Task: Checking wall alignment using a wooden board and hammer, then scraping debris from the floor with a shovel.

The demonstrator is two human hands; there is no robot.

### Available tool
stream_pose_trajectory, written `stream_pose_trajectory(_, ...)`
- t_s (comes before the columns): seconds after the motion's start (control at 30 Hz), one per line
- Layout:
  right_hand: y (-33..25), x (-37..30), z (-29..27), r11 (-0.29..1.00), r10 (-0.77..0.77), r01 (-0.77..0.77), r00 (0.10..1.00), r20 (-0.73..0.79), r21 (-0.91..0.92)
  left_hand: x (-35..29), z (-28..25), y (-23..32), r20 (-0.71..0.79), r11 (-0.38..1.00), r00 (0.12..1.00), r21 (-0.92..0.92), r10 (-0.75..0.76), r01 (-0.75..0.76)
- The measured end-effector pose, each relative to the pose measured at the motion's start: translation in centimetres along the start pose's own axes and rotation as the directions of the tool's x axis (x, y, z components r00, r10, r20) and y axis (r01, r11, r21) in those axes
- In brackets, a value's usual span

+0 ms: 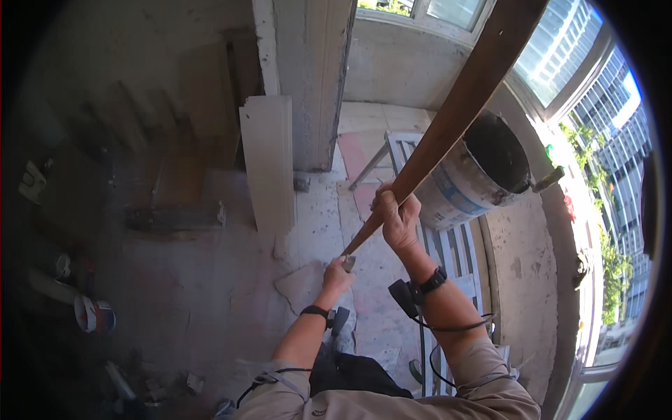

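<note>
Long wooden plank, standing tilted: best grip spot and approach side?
Grip the wooden plank low on its narrow end, as the right hand does, wrapping it from the near side. It leans up and away to the right, so a low hold likely steadies it; the left hand sits at its bottom tip.

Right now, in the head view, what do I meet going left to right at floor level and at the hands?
Small can → pale board leaning on the pillar → left hand → right hand gripping the long wooden plank → tilted bucket.
</note>
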State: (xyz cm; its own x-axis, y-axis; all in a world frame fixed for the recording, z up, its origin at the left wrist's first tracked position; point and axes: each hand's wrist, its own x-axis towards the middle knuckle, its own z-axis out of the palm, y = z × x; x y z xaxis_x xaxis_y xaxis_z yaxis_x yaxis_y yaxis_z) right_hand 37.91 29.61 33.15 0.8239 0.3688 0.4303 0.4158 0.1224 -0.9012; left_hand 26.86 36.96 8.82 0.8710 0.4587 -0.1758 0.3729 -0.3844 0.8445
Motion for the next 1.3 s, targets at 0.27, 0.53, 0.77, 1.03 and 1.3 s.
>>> stream_pose_trajectory(0.27, 1.5, 0.2, 0.0, 0.993, -0.105, 0.106, 0.994, 0.030, -0.050, 3.7, 3.1, -3.3, -0.023, 0.990, 0.990, 0.045, 0.137, -0.136)
stream_pose_trajectory(0.53, 1.1, 0.4, -0.7, 0.990, -0.131, 0.129, 0.991, -0.022, -0.048, 6.7, 2.6, -1.5, 0.046, 0.958, 0.959, 0.057, 0.278, -0.281)
stream_pose_trajectory(0.77, 0.8, 0.6, -0.2, 0.972, -0.207, 0.201, 0.977, -0.047, -0.119, 8.2, 2.0, -1.2, 0.152, 0.913, 0.901, -0.030, 0.407, -0.407)
stream_pose_trajectory(1.03, 0.5, 0.3, 0.9, 0.976, -0.210, 0.204, 0.975, -0.071, -0.079, 8.1, 2.5, -3.2, 0.114, 0.937, 0.930, -0.058, 0.350, -0.345)
stream_pose_trajectory(1.3, 0.3, -1.0, 0.3, 0.968, -0.228, 0.217, 0.970, -0.081, -0.124, 6.1, 2.3, -1.8, 0.134, 0.921, 0.911, -0.026, 0.389, -0.390)
